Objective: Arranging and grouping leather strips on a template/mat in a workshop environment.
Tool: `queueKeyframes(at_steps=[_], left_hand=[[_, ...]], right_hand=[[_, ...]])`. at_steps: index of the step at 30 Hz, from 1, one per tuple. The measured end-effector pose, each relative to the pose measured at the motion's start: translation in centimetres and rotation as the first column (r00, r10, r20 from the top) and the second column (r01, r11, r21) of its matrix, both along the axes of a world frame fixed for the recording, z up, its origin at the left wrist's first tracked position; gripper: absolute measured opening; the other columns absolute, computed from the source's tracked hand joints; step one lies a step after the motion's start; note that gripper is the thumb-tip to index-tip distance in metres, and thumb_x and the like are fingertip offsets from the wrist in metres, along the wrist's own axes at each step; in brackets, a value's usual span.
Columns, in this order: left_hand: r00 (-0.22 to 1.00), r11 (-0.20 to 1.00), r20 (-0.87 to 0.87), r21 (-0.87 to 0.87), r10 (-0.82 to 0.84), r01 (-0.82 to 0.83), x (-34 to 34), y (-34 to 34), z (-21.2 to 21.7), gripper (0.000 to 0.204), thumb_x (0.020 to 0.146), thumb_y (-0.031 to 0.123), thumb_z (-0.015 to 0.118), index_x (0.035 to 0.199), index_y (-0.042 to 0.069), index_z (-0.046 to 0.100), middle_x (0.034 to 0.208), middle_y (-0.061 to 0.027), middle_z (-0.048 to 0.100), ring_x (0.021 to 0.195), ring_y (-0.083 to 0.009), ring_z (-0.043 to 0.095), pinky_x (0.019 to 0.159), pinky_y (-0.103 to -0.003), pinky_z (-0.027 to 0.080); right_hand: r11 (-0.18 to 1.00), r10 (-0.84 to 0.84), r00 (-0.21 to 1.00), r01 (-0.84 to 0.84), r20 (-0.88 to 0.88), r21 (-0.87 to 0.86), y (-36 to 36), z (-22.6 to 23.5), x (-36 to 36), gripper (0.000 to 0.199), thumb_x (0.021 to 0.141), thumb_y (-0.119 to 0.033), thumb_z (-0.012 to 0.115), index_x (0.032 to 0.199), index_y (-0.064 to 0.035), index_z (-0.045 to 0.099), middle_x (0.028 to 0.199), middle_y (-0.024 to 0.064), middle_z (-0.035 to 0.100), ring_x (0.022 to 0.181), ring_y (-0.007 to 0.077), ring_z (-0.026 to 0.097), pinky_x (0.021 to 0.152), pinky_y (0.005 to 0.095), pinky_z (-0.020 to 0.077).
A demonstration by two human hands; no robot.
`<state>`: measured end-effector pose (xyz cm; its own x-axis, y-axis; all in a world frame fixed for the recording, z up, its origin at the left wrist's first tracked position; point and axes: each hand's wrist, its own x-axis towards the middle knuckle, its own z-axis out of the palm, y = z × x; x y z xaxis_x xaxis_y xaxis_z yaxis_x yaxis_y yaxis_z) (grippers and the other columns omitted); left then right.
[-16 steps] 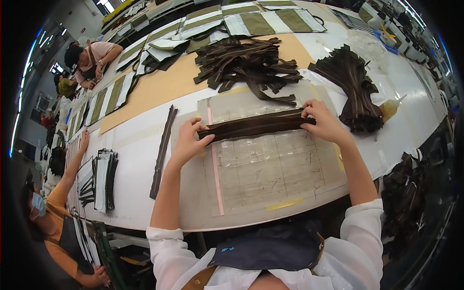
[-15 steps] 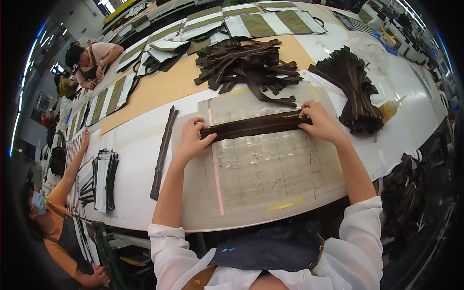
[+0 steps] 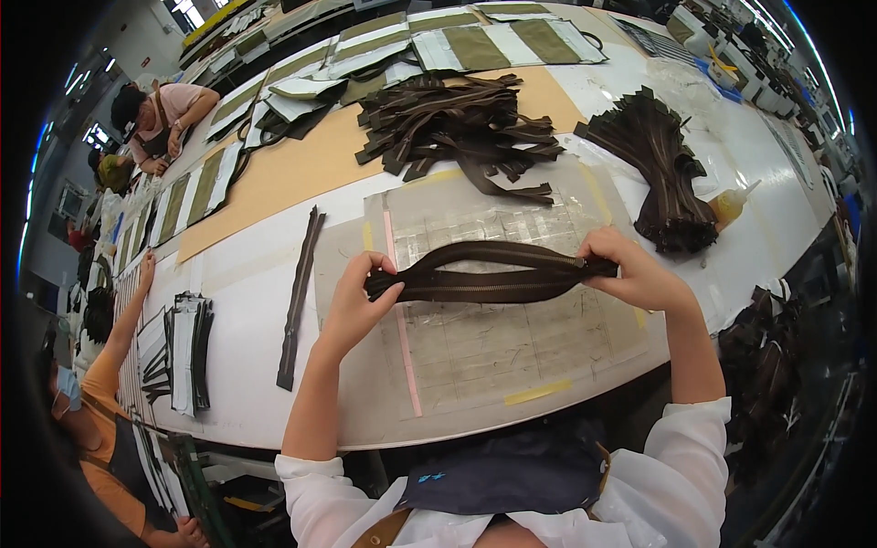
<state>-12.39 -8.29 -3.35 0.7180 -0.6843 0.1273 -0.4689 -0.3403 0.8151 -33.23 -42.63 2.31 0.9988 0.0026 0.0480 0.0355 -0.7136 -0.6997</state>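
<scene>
A dark brown zipper (image 3: 493, 287) is stretched between my two hands above a grey work board (image 3: 512, 356). Its two tapes bow apart in the middle, leaving a long gap through which the board shows, and metal teeth run along the tapes. My left hand (image 3: 361, 297) pinches one end between thumb and fingers. At the other end, my right hand (image 3: 630, 267) has its fingers closed on the zipper. Another zipper (image 3: 300, 297) lies lengthwise on the table, left of the board. Beyond the board is a loose heap of brown zippers (image 3: 448, 119).
At the right lies a bundle of zippers (image 3: 671, 173) beside a small yellowish bottle (image 3: 734, 203). Green-and-white striped pieces (image 3: 512, 46) line the far side. Dark-edged strips (image 3: 190, 352) are stacked at left. Co-workers stand at the left; one arm (image 3: 128, 320) reaches onto the table.
The zipper was a flat, closed band lying across the board; now its tapes are parted and it is raised slightly nearer me. My right hand has shifted right and nearer.
</scene>
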Motion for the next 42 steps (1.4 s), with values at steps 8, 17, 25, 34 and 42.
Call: queueKeyframes(at_steps=[8, 17, 25, 34, 42], left_hand=[[0.982, 0.972, -0.181, -0.236, -0.048, 0.004, -2.7, 0.1, 4.0, 0.028, 0.081, 0.001, 0.072, 0.103, 0.005, 0.056, 0.095, -0.0008, 0.056, 0.087, -0.0118, 0.055, 0.081, -0.025, 0.046], [0.920, 0.959, 0.306, -0.063, -0.246, 0.278, -7.6, -2.2, 11.6, 0.030, 0.075, -0.003, 0.074, 0.099, 0.004, 0.057, 0.089, -0.0084, 0.057, 0.078, -0.0221, 0.057, 0.071, -0.032, 0.049], [0.906, 0.818, 0.164, -0.390, -0.391, 0.423, -7.3, -2.7, 10.5, 0.101, 0.064, 0.042, 0.093, 0.140, 0.000, 0.043, 0.128, -0.0122, 0.053, 0.111, -0.0237, 0.056, 0.094, -0.036, 0.046], [0.720, 0.741, -0.224, -0.363, -0.657, 0.564, -13.9, -13.0, 3.4, 0.054, 0.092, 0.012, 0.071, 0.139, 0.001, 0.047, 0.125, -0.0113, 0.063, 0.118, -0.0182, 0.057, 0.103, -0.033, 0.043], [0.429, 0.655, -0.503, -0.475, -0.750, 0.588, -19.0, -20.1, 2.2, 0.036, 0.101, 0.018, 0.061, 0.131, 0.001, 0.053, 0.107, -0.0040, 0.070, 0.098, -0.0096, 0.062, 0.088, -0.027, 0.050]], right_hand=[[0.956, -0.040, 0.995, 0.010, -0.095, -0.292, 0.0, -1.2, -1.1, 0.049, 0.080, -0.012, 0.078, 0.120, -0.0028, 0.052, 0.117, 0.0152, 0.054, 0.112, 0.0349, 0.050, 0.096, 0.0394, 0.0427], [0.913, 0.310, 0.875, -0.383, 0.372, 0.142, 12.0, -0.2, 3.7, 0.087, 0.076, -0.023, 0.086, 0.146, -0.0016, 0.037, 0.148, 0.0184, 0.041, 0.137, 0.0370, 0.040, 0.114, 0.0446, 0.0338], [0.908, 0.150, 0.970, -0.213, 0.194, 0.362, 11.0, 6.5, 0.8, 0.023, 0.089, -0.011, 0.073, 0.105, -0.0003, 0.061, 0.080, 0.0167, 0.065, 0.071, 0.0285, 0.065, 0.066, 0.0359, 0.0497], [0.712, -0.365, 0.807, -0.080, 0.465, 0.698, 3.8, 12.8, -1.3, 0.020, 0.100, -0.015, 0.062, 0.112, 0.0012, 0.060, 0.091, 0.0101, 0.070, 0.081, 0.0165, 0.070, 0.076, 0.0284, 0.0576], [0.694, -0.659, 0.639, 0.310, 0.398, 0.650, -6.7, 12.6, -3.4, 0.024, 0.099, -0.025, 0.065, 0.107, -0.0019, 0.063, 0.088, 0.0086, 0.070, 0.077, 0.0149, 0.068, 0.072, 0.0289, 0.0576]])
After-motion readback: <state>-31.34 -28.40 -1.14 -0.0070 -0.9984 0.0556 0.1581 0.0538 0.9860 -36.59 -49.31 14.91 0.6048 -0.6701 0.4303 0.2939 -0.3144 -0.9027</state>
